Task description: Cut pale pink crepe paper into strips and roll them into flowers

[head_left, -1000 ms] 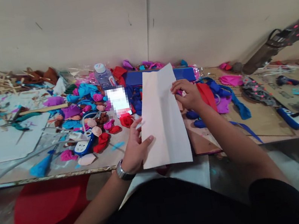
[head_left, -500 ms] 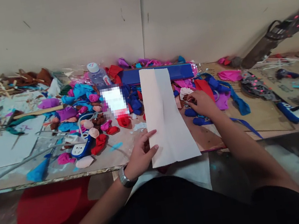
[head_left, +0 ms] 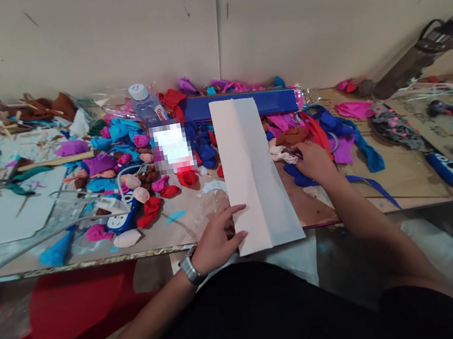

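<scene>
Long, pale sheet [head_left: 249,177], creased lengthwise, stretched front to back over the worktop [head_left: 185,231], near end past its edge; just right, a crumpled pale-pink piece [head_left: 282,154].

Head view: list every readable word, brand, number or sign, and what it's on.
"Ga…" on the red label of the clear bottle; remaining letters too blurred to read for certain.
Bottle cap: small coloured mark, too small to read.
Cardboard at right: dark marks, too blurred to read.
Bright patch by the bottle: pixelated, unreadable.
White sheet: no text visible.
</scene>
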Motion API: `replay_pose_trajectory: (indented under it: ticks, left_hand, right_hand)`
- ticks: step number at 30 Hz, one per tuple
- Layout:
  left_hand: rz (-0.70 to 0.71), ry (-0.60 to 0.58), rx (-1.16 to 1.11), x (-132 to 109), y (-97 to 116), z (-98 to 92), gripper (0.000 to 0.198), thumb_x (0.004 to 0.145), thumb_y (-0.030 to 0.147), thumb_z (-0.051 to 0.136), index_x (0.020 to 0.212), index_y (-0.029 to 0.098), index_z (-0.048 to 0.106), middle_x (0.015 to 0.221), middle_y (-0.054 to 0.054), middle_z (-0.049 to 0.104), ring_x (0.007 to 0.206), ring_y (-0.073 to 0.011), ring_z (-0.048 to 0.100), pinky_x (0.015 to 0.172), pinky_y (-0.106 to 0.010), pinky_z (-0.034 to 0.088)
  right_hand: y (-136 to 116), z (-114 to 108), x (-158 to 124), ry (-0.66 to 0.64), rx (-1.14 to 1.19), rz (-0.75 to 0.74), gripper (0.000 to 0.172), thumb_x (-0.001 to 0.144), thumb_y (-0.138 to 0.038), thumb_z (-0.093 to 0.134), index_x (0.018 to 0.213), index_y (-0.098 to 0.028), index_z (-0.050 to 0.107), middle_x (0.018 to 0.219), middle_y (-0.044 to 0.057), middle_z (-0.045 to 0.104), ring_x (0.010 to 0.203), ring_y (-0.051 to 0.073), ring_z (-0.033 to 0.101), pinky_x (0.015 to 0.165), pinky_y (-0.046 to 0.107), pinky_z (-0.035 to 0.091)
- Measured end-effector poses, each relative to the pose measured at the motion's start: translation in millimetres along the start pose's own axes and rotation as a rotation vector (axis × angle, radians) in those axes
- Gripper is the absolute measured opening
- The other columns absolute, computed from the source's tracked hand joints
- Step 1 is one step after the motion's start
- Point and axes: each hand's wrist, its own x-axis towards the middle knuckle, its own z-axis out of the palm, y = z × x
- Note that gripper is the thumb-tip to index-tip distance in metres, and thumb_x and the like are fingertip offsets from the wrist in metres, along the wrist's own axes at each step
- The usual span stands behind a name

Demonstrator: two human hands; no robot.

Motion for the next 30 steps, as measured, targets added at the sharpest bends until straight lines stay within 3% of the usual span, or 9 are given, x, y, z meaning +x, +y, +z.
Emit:
replay_pose_trajectory:
  ticks: [6, 9, 14, 17, 19, 21, 24, 28, 30]
  left_hand:
    - [-0.082, -0.054, -0.013, 0, -4, -0.3, 0.055, 0.089, 0.029, 0.073, 0.143, 0.024, 0.063, 0.121, -0.009, 0.057, 0.079, -0.0113, 0.058, 0.065, -0.026, 0.054]
    - [-0.060, -0.044, -0.001, 1, -7, -0.8, 0.054, 0.090, 0.030, 0.072, 0.143, 0.024, 0.064, 0.132, -0.012, 0.054, 0.086, -0.0140, 0.063, 0.068, -0.029, 0.058]
    - [-0.037, -0.007, -0.064, 2, -11, -2.4, 0.057, 0.090, 0.030, 0.074, 0.146, 0.025, 0.063, 0.154, -0.015, 0.046, 0.120, -0.0276, 0.066, 0.086, -0.040, 0.065]
    - [-0.022, 0.009, -0.050, 2, -13, -3.2, 0.059, 0.089, 0.029, 0.075, 0.147, 0.026, 0.063, 0.157, -0.015, 0.045, 0.134, -0.0328, 0.060, 0.091, -0.042, 0.065]
    - [-0.021, 0.018, -0.029, 2, -14, -3.8, 0.060, 0.090, 0.030, 0.075, 0.149, 0.025, 0.062, 0.158, -0.016, 0.044, 0.137, -0.0338, 0.057, 0.093, -0.044, 0.065]
    - [-0.010, 0.028, 0.004, 1, -14, -4.6, 0.061, 0.091, 0.030, 0.074, 0.150, 0.024, 0.060, 0.158, -0.016, 0.044, 0.140, -0.0339, 0.056, 0.100, -0.048, 0.062]
    - [0.018, 0.041, 0.071, 1, -12, -6.0, 0.063, 0.091, 0.030, 0.074, 0.152, 0.024, 0.058, 0.158, -0.016, 0.044, 0.144, -0.0335, 0.052, 0.115, -0.054, 0.052]
    - [0.042, 0.033, 0.108, 2, -9, -6.1, 0.071, 0.088, 0.034, 0.078, 0.155, 0.026, 0.054, 0.159, -0.015, 0.043, 0.149, -0.0339, 0.046, 0.125, -0.056, 0.042]
    - [0.020, 0.027, 0.042, 3, -8, -5.0, 0.073, 0.087, 0.036, 0.081, 0.154, 0.027, 0.055, 0.160, -0.015, 0.041, 0.146, -0.0342, 0.048, 0.117, -0.053, 0.051]
  right_hand:
    - [-2, -17, 2, 0.172, 0.016, 0.001, 0.035, 0.085, -0.013, 0.055, 0.115, -0.017, 0.072, 0.119, 0.016, 0.072, 0.108, 0.031, 0.067, 0.096, 0.045, 0.053]
    - [-1, -28, 3, 0.259, 0.015, 0.021, 0.036, 0.090, -0.016, 0.053, 0.122, -0.018, 0.069, 0.120, 0.017, 0.072, 0.112, 0.032, 0.066, 0.099, 0.046, 0.053]
    - [4, -44, 4, 0.401, 0.014, 0.042, 0.037, 0.091, -0.017, 0.051, 0.124, -0.016, 0.067, 0.122, 0.018, 0.072, 0.117, 0.034, 0.064, 0.107, 0.052, 0.049]
    - [-3, -49, -4, 0.470, 0.166, 0.091, 0.049, 0.089, -0.021, 0.057, 0.138, -0.017, 0.060, 0.120, 0.016, 0.071, 0.105, 0.030, 0.068, 0.099, 0.049, 0.055]
    - [-17, -49, -18, 0.474, 0.366, 0.154, 0.052, 0.088, -0.029, 0.064, 0.139, -0.020, 0.061, 0.112, 0.012, 0.072, 0.088, 0.024, 0.069, 0.083, 0.043, 0.059]
    - [-36, -45, -38, 0.378, 0.656, 0.257, 0.041, 0.087, -0.038, 0.070, 0.125, -0.021, 0.068, 0.096, 0.007, 0.071, 0.067, 0.017, 0.062, 0.065, 0.034, 0.055]
    - [-66, -36, -75, 0.070, 1.177, 0.463, 0.045, 0.086, -0.056, 0.073, 0.116, -0.023, 0.068, 0.068, -0.002, 0.061, 0.049, 0.011, 0.048, 0.046, 0.024, 0.039]
    - [-99, -29, -125, -0.181, 1.555, 0.679, 0.048, 0.084, -0.065, 0.073, 0.099, -0.019, 0.071, 0.071, 0.002, 0.062, 0.047, 0.011, 0.047, 0.040, 0.024, 0.027]
    - [-115, -27, -148, -0.251, 1.727, 0.732, 0.044, 0.086, -0.056, 0.074, 0.107, -0.017, 0.075, 0.077, 0.002, 0.059, 0.057, 0.012, 0.050, 0.047, 0.025, 0.035]
